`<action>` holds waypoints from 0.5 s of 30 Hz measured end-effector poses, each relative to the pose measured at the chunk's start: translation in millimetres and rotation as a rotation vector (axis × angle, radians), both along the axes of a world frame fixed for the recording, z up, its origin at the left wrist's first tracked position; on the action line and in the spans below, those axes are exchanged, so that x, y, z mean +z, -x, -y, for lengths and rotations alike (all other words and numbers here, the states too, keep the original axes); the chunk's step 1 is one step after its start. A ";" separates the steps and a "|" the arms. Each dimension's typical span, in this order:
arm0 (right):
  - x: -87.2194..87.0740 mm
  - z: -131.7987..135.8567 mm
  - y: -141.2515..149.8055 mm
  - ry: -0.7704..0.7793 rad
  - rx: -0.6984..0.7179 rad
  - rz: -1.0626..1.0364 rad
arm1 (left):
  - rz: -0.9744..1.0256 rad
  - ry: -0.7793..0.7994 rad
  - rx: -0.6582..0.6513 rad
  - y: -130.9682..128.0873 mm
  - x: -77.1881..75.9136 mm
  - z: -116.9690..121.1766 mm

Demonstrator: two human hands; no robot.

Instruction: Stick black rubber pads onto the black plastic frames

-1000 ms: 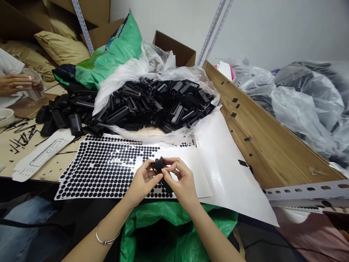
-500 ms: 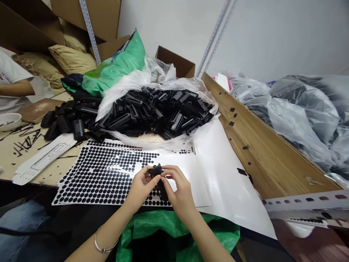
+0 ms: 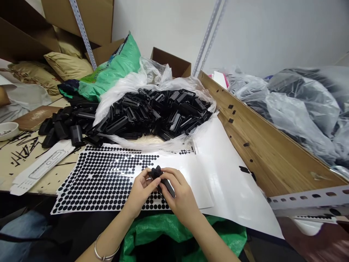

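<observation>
- My left hand (image 3: pixel 140 193) has its thumb and fingers pinching the far end of a small, elongated black plastic piece (image 3: pixel 168 187).
- My right hand (image 3: pixel 182 196) pinches the same piece from the right, thumb on the near side, fingers curled over the far side.
- The piece lies aslant between my two hands, its near end pointing right, above the printed sheets; I cannot tell whether it touches them.
- Under it spread white sheets covered in rows of round black dots (image 3: pixel 103 185), with a blank area at their right.
- A silver metal bangle (image 3: pixel 102 257) circles my left wrist.
- Just nearer than the sheets, below my forearms, gapes a green woven plastic sack (image 3: pixel 163 226).
- To the right of the dotted sheets lies a large, glossy white sheet (image 3: pixel 222 167), and beyond it a long wood-grain panel (image 3: pixel 245 145).
- Farther off, a heap of black plastic casings (image 3: pixel 152 112) sits in an opened translucent plastic bag (image 3: pixel 128 86).
- Left of that bag, more loose black casings (image 3: pixel 76 136) rest on the pale wooden counter (image 3: pixel 56 175), beside white paper cut-outs with printed outlines (image 3: pixel 40 168).
- At the far left stands a small white bowl (image 3: pixel 8 131).
</observation>
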State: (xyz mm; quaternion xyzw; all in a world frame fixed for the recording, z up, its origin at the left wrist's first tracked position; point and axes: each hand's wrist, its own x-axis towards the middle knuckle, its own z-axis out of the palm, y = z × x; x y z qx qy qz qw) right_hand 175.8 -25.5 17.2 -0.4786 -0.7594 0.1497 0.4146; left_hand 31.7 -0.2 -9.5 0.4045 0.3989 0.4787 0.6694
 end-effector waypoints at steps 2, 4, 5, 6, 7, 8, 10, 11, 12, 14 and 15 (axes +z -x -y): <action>0.4 1.2 0.3 0.009 0.005 0.023 | 0.011 0.022 0.013 -0.1 -1.2 -0.4; -0.6 2.0 0.2 0.024 0.007 0.039 | 0.041 0.055 0.036 0.1 -1.0 -1.4; -1.7 2.2 0.2 0.032 0.007 0.042 | 0.062 0.069 0.045 0.3 -0.4 -2.0; -3.3 2.3 0.2 0.038 0.006 0.038 | 0.083 0.077 0.050 0.6 0.4 -2.5; -5.2 2.4 0.3 0.041 0.004 0.031 | 0.099 0.077 0.056 0.9 1.4 -2.9; -7.4 2.3 0.4 0.041 0.002 0.021 | 0.109 0.070 0.062 1.1 2.4 -3.2; -11.9 2.4 0.5 0.038 0.005 0.003 | 0.104 0.041 0.078 1.4 3.7 -3.3; -13.8 2.5 0.4 0.039 0.015 -0.006 | 0.094 0.024 0.086 1.3 3.9 -3.2; -15.2 2.7 0.2 0.044 0.026 -0.017 | 0.084 0.012 0.091 1.2 3.9 -3.1; -16.1 3.3 -0.8 0.070 0.028 -0.063 | 0.079 0.009 0.085 1.1 3.1 -2.8; -15.6 3.7 -1.4 0.093 0.016 -0.094 | 0.085 0.021 0.077 1.1 2.6 -2.7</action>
